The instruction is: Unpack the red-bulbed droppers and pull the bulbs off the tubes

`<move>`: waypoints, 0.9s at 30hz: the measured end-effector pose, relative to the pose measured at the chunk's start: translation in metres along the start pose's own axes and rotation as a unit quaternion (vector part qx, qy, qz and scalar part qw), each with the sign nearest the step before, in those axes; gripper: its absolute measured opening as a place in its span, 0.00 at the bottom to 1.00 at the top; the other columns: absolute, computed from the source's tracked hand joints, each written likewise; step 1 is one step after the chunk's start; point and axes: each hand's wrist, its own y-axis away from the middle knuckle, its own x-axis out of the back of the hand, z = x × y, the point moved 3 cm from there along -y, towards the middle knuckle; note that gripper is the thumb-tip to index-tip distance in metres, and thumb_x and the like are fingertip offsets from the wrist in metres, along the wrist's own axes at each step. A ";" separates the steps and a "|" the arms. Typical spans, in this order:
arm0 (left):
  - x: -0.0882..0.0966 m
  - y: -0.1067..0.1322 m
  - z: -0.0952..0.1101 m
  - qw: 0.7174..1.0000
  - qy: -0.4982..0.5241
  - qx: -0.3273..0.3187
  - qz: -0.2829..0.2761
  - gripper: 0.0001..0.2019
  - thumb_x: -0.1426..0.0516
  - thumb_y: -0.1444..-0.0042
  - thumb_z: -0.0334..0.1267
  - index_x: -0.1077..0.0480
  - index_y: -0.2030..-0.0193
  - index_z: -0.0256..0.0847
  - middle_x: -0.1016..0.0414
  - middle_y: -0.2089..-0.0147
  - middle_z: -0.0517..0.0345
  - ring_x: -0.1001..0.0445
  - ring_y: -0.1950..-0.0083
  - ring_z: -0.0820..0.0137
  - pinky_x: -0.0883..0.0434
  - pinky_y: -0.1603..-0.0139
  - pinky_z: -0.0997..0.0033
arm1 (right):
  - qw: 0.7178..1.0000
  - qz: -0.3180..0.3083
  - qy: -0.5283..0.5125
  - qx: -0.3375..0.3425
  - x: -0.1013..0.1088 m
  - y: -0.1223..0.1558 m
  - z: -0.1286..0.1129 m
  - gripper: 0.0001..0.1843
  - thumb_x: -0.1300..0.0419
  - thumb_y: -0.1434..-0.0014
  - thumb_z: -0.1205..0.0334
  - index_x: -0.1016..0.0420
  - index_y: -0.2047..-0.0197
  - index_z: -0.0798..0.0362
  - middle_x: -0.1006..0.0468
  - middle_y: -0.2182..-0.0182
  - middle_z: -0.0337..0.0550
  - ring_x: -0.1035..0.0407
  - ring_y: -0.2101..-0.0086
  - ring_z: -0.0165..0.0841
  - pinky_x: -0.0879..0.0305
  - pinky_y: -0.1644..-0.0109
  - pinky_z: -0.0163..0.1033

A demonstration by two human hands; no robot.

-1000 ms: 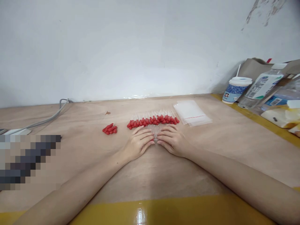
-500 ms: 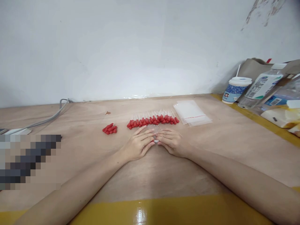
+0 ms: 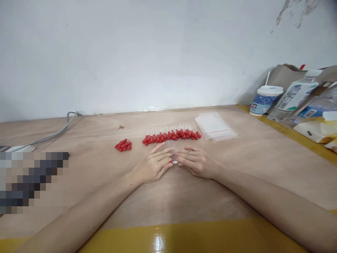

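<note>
My left hand [image 3: 158, 163] and my right hand [image 3: 197, 161] meet at the middle of the table, fingers curled in from both sides over a flat clear packet [image 3: 173, 146]. Thin see-through tubes seem to lie side by side in it. A speck of red shows at my left fingertips; most of the packet's near part is hidden. Just beyond, a row of droppers [image 3: 172, 135] lies with red rubber bulbs toward me and clear tubes toward the wall. Left of my left hand sits a small pile of loose red bulbs [image 3: 123, 144].
Flat clear plastic bags [image 3: 216, 125] with a red line lie right of the droppers. At the far right stand a paper cup [image 3: 265, 101] with a straw and a plastic bottle [image 3: 295, 95]. A grey cable [image 3: 59, 131] runs along the left; a brown scrap [image 3: 120, 127] lies behind the pile.
Both hands have shifted slightly toward me, and the packet's near edge sits a little lower between them. The droppers and the pile of bulbs have stayed put.
</note>
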 end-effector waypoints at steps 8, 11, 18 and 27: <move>0.004 0.002 0.002 1.000 0.002 -0.015 0.002 0.07 0.50 0.42 0.31 0.32 0.60 0.37 0.24 0.55 0.53 0.33 0.44 0.66 0.46 0.36 0.53 | 0.997 -0.023 0.031 0.061 0.006 -0.002 -0.001 0.11 0.48 0.40 0.69 0.29 0.55 0.57 0.24 0.57 0.48 0.32 0.52 0.32 0.34 0.48 0.41; 0.004 0.004 0.002 1.000 0.001 -0.012 -0.002 0.08 0.51 0.41 0.31 0.32 0.60 0.37 0.24 0.55 0.52 0.32 0.44 0.66 0.45 0.37 0.53 | 0.997 -0.024 0.041 0.068 0.008 -0.002 -0.001 0.11 0.49 0.39 0.69 0.29 0.55 0.57 0.23 0.57 0.48 0.32 0.52 0.32 0.33 0.49 0.41; 0.004 0.005 0.002 1.000 -0.011 -0.013 0.006 0.07 0.50 0.41 0.32 0.31 0.62 0.37 0.24 0.56 0.52 0.31 0.45 0.66 0.43 0.37 0.54 | 0.997 -0.023 0.028 0.064 0.011 0.002 -0.001 0.14 0.51 0.40 0.72 0.29 0.54 0.59 0.24 0.55 0.49 0.33 0.50 0.35 0.33 0.49 0.43; 0.023 0.031 -0.038 0.989 -0.056 0.110 0.076 0.08 0.49 0.41 0.34 0.30 0.60 0.40 0.27 0.52 0.52 0.30 0.48 0.64 0.32 0.48 0.58 | 0.991 0.031 -0.012 -0.133 0.015 0.024 0.034 0.15 0.49 0.40 0.68 0.30 0.51 0.51 0.23 0.62 0.45 0.29 0.58 0.33 0.33 0.53 0.43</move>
